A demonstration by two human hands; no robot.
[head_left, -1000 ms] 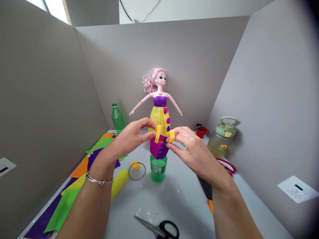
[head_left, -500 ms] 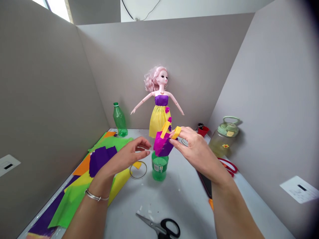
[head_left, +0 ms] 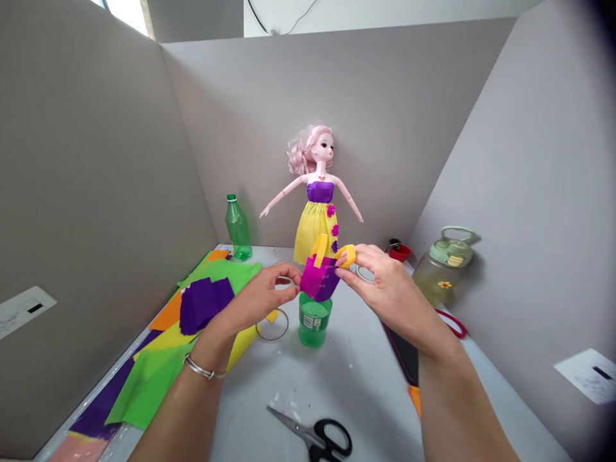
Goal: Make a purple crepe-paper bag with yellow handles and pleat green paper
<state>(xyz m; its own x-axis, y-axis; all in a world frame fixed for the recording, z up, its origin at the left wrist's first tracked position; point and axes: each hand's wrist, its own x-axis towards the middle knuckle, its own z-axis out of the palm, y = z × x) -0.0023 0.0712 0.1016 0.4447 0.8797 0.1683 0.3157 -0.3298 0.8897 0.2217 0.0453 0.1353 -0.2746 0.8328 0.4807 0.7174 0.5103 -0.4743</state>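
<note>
A small magenta-and-purple bag [head_left: 319, 280] with yellow strap handles [head_left: 320, 250] hangs in the air above a cut green bottle base [head_left: 314, 321]. My right hand [head_left: 378, 279] pinches its upper right edge, close to one handle. At the bag's left edge, my left hand [head_left: 269, 290] has thumb and fingertips closed on the side; a silver bangle circles that wrist. Behind stands a pink-haired doll [head_left: 315, 192] in a purple top and yellow skirt with flowers down one side. The bag's handle overlaps the skirt in view.
Black-handled scissors [head_left: 312, 439] lie at the front. Coloured fabric sheets [head_left: 158, 378] spread on the left, near a metal ring [head_left: 272, 326]. A green bottle [head_left: 237, 228] stands behind them. To the right are a water jug [head_left: 440, 269], a phone [head_left: 403, 353] and a red cup [head_left: 399, 253].
My left hand has moved right and now touches the bag's side. The bag has turned slightly, with its handles standing apart. The whole view has shifted a little.
</note>
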